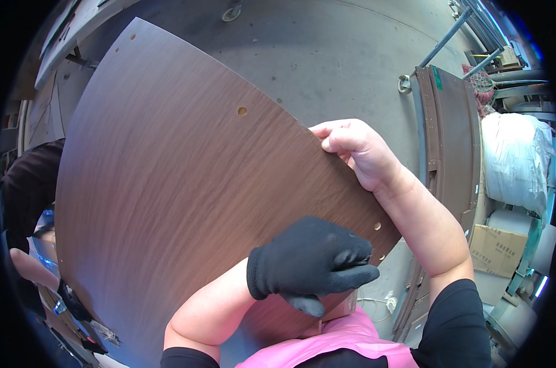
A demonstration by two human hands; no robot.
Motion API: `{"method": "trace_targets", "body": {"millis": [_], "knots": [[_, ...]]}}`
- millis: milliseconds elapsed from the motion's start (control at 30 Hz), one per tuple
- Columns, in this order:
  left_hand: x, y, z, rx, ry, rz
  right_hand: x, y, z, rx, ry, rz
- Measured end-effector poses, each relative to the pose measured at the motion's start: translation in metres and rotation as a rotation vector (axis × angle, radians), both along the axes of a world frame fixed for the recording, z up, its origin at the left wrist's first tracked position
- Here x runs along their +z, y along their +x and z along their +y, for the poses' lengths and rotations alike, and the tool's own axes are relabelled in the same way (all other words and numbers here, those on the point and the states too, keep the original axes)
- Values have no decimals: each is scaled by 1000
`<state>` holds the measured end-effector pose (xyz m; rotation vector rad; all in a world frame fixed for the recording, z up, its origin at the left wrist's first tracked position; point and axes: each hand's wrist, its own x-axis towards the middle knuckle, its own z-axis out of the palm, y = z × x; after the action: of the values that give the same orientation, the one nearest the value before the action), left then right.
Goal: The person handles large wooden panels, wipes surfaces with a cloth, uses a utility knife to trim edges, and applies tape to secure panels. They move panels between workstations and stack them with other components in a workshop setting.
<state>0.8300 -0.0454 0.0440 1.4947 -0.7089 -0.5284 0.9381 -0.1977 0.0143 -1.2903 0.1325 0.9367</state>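
Observation:
A large brown wood-grain panel [186,165] fills the middle of the view, with several round drilled holes near its ends. My right hand [357,147], bare, grips the panel's right edge with the thumb on top and the other fingers curled toward the edge. My left hand [314,264] wears a black knit glove and is held over the panel's near end, close to my body. Its fingers are curled together, and what they hold, if anything, is hidden.
At the left, another person's dark sleeve [29,178] and gloved hand [74,302] are beside the panel's edge. Brown panels [449,141] are stacked on a wheeled rack at the right. Beyond are a white wrapped bundle [516,159] and a cardboard box [498,250].

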Motion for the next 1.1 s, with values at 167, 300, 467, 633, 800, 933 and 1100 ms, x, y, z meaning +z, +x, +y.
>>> {"method": "trace_targets", "body": {"millis": [167,300,467,633,800,933,1100], "knots": [[0,-1,0,4,12,10,-2,2,4,-6,-23,2],[-1,1,-1,-11,11,-20,-4,15,15,56,-120,-55],[-1,-1,-1,7,-4,-6,5,14,18,54,-54,-38],[-10,-3,1,-92,67,-278,-1,9,16,-4,-1,18],[-16,-5,1,-91,80,-339,-10,19,24,-2,-68,1],[-11,-4,1,-92,47,-286,-3,27,36,62,-80,-9],[-1,-2,1,-8,30,-29,2,16,22,91,-83,-96]]}}
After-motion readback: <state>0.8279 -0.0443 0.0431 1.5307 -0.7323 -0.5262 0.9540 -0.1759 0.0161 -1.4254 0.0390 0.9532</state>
